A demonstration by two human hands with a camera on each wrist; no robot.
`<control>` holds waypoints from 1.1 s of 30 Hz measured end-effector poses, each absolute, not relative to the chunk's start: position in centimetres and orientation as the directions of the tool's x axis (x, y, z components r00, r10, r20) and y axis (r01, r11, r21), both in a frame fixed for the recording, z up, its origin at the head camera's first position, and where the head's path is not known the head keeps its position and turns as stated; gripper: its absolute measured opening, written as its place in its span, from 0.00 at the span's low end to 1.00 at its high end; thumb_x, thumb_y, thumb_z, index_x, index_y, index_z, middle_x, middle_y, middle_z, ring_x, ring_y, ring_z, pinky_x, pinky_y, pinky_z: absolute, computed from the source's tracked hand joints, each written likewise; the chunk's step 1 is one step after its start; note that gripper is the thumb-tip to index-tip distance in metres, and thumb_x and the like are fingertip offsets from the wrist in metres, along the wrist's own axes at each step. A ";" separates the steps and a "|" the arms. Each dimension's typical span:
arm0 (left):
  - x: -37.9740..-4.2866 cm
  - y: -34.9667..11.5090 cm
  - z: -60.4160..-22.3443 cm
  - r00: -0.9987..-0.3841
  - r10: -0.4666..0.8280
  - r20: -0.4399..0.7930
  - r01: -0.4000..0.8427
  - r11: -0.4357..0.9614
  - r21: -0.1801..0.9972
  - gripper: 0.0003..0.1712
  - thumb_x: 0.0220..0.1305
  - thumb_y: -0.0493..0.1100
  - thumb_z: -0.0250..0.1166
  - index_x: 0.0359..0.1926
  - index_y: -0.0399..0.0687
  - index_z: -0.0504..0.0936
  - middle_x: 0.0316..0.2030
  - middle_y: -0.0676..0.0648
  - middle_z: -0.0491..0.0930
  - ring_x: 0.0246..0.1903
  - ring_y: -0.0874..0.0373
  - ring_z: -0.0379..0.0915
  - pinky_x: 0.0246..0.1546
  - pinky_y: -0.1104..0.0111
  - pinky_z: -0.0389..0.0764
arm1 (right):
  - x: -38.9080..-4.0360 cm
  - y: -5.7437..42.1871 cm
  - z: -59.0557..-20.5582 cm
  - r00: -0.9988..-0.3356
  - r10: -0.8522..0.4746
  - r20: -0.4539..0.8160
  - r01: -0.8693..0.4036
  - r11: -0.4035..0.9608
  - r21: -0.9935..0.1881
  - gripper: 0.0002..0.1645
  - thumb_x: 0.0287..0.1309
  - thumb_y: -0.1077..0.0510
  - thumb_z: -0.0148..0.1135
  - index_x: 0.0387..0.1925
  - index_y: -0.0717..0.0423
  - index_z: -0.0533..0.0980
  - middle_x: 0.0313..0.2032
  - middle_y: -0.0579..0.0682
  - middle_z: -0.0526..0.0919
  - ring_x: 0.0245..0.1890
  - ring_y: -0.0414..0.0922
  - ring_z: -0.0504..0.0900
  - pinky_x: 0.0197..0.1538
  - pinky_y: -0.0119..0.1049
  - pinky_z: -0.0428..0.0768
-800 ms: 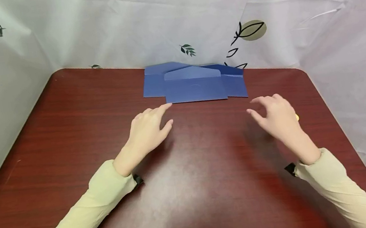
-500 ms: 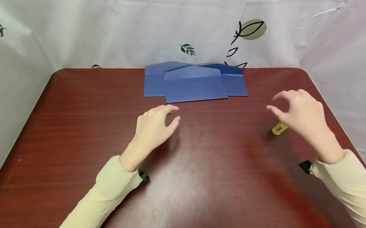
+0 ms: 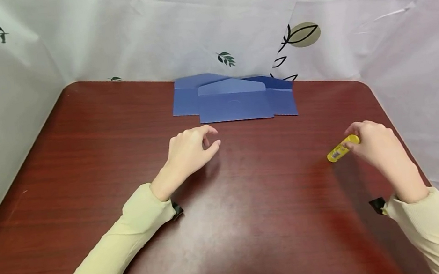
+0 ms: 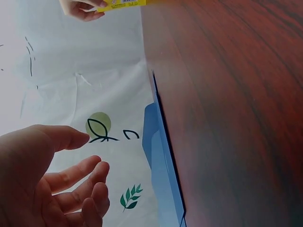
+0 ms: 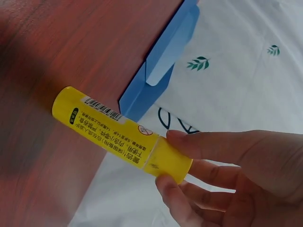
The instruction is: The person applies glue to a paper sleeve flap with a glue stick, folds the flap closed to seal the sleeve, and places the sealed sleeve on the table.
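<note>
In the right wrist view a yellow glue stick (image 5: 113,127) with a barcode and printed label lies tilted, its cap end between the thumb and fingers of my right hand (image 5: 236,175). The head view has this right hand (image 3: 375,142) over the right side of the table, pinching the glue stick (image 3: 338,152) at its far end. My left hand (image 3: 189,148) hovers left of the middle, fingers loosely bent and holding nothing. Just beyond it lie three overlapping blue envelopes (image 3: 236,106) with their flaps raised; the front one partly hides the others.
The dark red wooden table (image 3: 80,176) has rounded back corners. A white curtain (image 3: 101,31) with a leaf print hangs along its back and sides, close behind the envelopes.
My right hand has moved right and towards me, from near the envelopes to the glue stick, and now pinches it. My left hand has shifted slightly right, its fingers a little more bent.
</note>
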State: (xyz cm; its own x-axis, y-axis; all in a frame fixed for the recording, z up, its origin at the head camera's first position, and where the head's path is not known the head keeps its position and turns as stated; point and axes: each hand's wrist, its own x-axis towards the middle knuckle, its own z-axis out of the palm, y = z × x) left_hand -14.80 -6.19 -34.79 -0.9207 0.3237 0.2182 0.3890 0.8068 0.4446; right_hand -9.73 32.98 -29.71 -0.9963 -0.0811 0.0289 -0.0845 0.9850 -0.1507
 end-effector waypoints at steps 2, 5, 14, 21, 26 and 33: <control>-14.8 -6.1 -34.8 -0.919 0.326 0.222 0.393 0.806 0.443 0.15 0.62 0.54 0.61 0.47 0.58 0.83 0.24 0.59 0.80 0.19 0.61 0.72 0.15 0.69 0.68 | -9.8 33.0 -29.8 -0.995 -0.092 0.043 -0.098 0.982 -0.162 0.12 0.49 0.62 0.67 0.36 0.66 0.80 0.31 0.66 0.83 0.23 0.52 0.75 0.23 0.42 0.68; -14.5 -6.0 -34.9 -0.918 0.329 0.222 0.396 0.802 0.448 0.15 0.61 0.54 0.62 0.47 0.58 0.83 0.23 0.59 0.79 0.18 0.62 0.71 0.15 0.69 0.68 | -10.0 32.8 -29.7 -0.997 -0.074 0.030 -0.078 0.981 -0.176 0.11 0.49 0.62 0.67 0.35 0.64 0.81 0.30 0.64 0.83 0.23 0.53 0.76 0.22 0.41 0.68; -13.5 -5.0 -35.6 -0.908 0.368 0.200 0.418 0.784 0.459 0.16 0.59 0.56 0.63 0.47 0.59 0.82 0.25 0.61 0.82 0.21 0.62 0.76 0.17 0.70 0.69 | -10.8 30.3 -28.8 -0.995 -0.091 0.035 -0.096 0.984 -0.153 0.11 0.50 0.57 0.66 0.36 0.58 0.82 0.30 0.59 0.83 0.23 0.51 0.76 0.19 0.39 0.68; -12.6 -4.0 -35.2 -0.894 0.404 0.194 0.444 0.744 0.500 0.18 0.58 0.57 0.64 0.48 0.61 0.82 0.29 0.59 0.83 0.23 0.63 0.74 0.20 0.68 0.70 | -11.4 27.2 -28.2 -0.981 -0.184 0.063 -0.194 0.949 -0.250 0.10 0.51 0.55 0.67 0.36 0.53 0.83 0.32 0.53 0.85 0.21 0.46 0.72 0.23 0.37 0.66; -12.0 -3.0 -35.1 -0.866 0.440 0.237 0.496 0.702 0.512 0.20 0.56 0.57 0.67 0.49 0.60 0.81 0.38 0.55 0.84 0.32 0.61 0.78 0.23 0.66 0.74 | -11.8 24.5 -28.3 -0.953 -0.290 0.088 -0.301 0.871 -0.389 0.06 0.53 0.55 0.69 0.34 0.49 0.83 0.31 0.46 0.84 0.26 0.41 0.78 0.31 0.35 0.73; -11.6 -1.9 -35.1 -0.817 0.504 0.280 0.564 0.598 0.570 0.25 0.52 0.58 0.71 0.50 0.57 0.80 0.41 0.55 0.85 0.34 0.59 0.80 0.28 0.66 0.77 | -11.7 20.8 -28.4 -0.901 -0.411 0.141 -0.417 0.725 -0.549 0.08 0.52 0.57 0.71 0.36 0.49 0.83 0.33 0.44 0.83 0.29 0.37 0.80 0.34 0.32 0.80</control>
State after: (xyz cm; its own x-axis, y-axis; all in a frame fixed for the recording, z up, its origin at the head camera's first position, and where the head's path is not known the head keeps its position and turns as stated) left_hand -11.59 -1.89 -35.05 -0.8172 0.5037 0.2801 0.5638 0.5980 0.5697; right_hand -11.71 20.76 -28.37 -0.9007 -0.4110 0.1408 -0.4166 0.7249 -0.5486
